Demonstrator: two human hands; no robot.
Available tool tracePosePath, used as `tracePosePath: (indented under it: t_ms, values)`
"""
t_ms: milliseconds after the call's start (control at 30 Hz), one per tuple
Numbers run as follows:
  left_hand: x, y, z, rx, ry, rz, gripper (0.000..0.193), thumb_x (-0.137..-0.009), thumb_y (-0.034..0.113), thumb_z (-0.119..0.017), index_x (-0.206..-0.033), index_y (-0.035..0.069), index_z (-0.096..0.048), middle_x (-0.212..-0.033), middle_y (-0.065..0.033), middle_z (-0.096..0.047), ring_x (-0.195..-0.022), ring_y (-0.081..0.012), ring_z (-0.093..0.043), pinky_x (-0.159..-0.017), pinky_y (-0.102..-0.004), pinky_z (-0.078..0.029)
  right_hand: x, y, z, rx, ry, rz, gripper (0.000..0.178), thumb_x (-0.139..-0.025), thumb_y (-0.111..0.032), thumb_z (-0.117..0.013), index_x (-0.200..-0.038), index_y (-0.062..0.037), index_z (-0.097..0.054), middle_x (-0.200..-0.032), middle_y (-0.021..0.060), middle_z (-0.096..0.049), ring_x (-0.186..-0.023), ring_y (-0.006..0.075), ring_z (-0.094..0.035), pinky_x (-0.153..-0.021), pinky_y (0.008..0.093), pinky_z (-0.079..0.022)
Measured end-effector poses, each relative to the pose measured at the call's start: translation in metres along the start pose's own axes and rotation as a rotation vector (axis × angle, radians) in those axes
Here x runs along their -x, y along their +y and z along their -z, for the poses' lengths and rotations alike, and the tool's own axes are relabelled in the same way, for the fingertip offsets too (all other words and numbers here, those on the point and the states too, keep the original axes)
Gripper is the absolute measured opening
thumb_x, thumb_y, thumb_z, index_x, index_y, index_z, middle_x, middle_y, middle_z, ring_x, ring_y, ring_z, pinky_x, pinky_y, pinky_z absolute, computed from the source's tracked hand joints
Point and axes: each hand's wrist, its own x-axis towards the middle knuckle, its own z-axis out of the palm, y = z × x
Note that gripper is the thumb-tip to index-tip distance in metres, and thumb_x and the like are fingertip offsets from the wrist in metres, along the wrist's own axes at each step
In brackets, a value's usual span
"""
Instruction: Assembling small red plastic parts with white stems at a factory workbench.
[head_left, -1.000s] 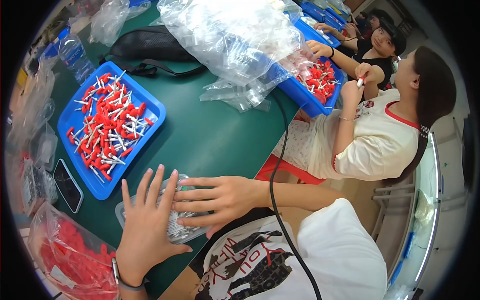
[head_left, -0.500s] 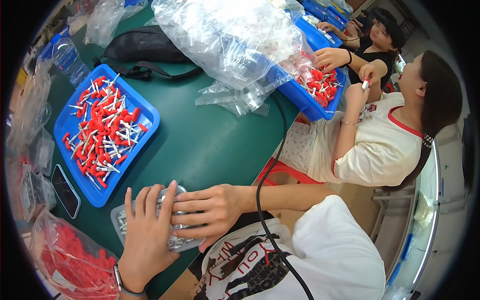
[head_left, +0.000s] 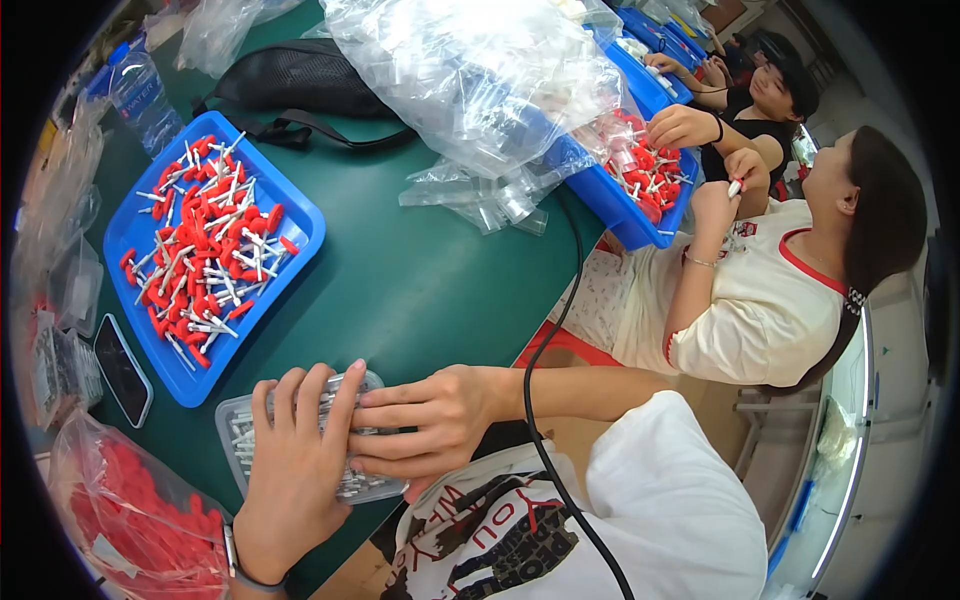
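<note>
Here, the left hand (head_left: 295,460) and right hand (head_left: 435,420) sit together over the clear plastic box (head_left: 228,447) of white pins (head_left: 245,434) on the desk (head_left: 430,300), its long axis left to right; the left covers its middle, the right its right end; whether they grip, I cannot tell.

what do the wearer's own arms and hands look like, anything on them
The left hand has a dark wristband with a silvery edge; the right hand shows no band or glove. A loose white short sleeve covers the right upper arm.
</note>
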Motion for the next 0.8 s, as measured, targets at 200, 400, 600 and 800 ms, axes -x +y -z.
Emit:
tracePosePath:
  t_ms: [200,400,600,800]
  values:
    - [0.002,-0.003,0.001,0.039,0.004,-0.004,0.110,-0.042,0.011,-0.081,-0.141,0.005,-0.032,-0.125,-0.0179,-0.040,-0.120,-0.0373,-0.038,-0.104,-0.0533,-0.025,-0.005,-0.006,0.002,-0.023,-0.040,-0.054,0.052,-0.081,-0.048,-0.060,-0.103,-0.0010,-0.063,-0.109,0.0135,-0.061,-0.106,0.0322,-0.059,-0.093,0.0447,-0.049]
    - [0.002,-0.003,0.001,0.026,0.006,0.003,0.111,-0.041,0.011,-0.081,-0.141,0.005,-0.032,-0.125,-0.0173,-0.040,-0.119,-0.0369,-0.039,-0.103,-0.0535,-0.026,-0.010,-0.006,0.010,0.016,-0.097,-0.020,0.051,-0.084,-0.046,-0.058,-0.102,0.0016,-0.065,-0.108,0.0139,-0.062,-0.103,0.0321,-0.061,-0.091,0.0445,-0.051]
    - [0.001,-0.001,-0.001,-0.020,0.044,0.002,0.110,-0.041,0.009,-0.081,-0.140,0.005,-0.033,-0.124,-0.0168,-0.041,-0.117,-0.0365,-0.040,-0.102,-0.0535,-0.027,-0.014,-0.002,0.015,0.020,-0.151,0.016,0.049,-0.087,-0.043,-0.057,-0.102,0.0031,-0.066,-0.106,0.0145,-0.063,-0.100,0.0319,-0.063,-0.089,0.0441,-0.053]
    - [0.002,-0.007,0.005,0.088,-0.003,-0.007,0.108,-0.044,0.008,-0.082,-0.141,0.008,-0.034,-0.124,-0.0151,-0.041,-0.116,-0.0351,-0.041,-0.101,-0.0526,-0.028,-0.009,0.005,0.018,-0.032,-0.187,0.012,0.046,-0.089,-0.040,-0.056,-0.108,0.0013,-0.063,-0.113,0.0146,-0.062,-0.104,0.0292,-0.062,-0.095,0.0424,-0.050]
